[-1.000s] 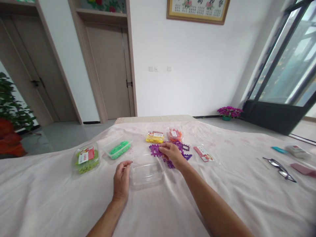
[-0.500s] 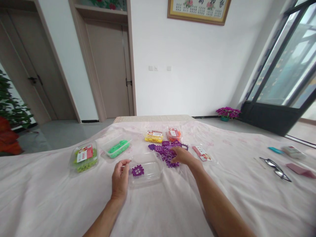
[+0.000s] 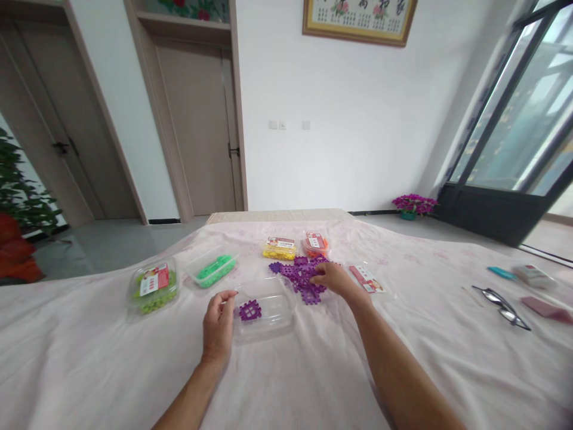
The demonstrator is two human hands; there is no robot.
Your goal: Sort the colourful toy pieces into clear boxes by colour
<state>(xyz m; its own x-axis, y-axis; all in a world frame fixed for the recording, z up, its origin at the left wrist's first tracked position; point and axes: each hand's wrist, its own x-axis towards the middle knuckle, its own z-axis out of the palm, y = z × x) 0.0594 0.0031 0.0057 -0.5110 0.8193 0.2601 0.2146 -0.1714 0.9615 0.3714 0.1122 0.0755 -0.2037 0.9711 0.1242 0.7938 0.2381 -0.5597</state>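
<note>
A purple piece (image 3: 249, 310) has landed in the clear box (image 3: 277, 310), leaving a heap (image 3: 299, 278) outside; left hand (image 3: 218, 327) pinches the rim, right hand (image 3: 338, 280) at the heap, hold unclear

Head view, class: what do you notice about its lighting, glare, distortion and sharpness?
Head view: bright glass panes at right; head view: pale glints on the clear tray; head view: far-left door leaning, probably wide-lens distortion; head view: small print on the yellow pack too soft to read.
</note>
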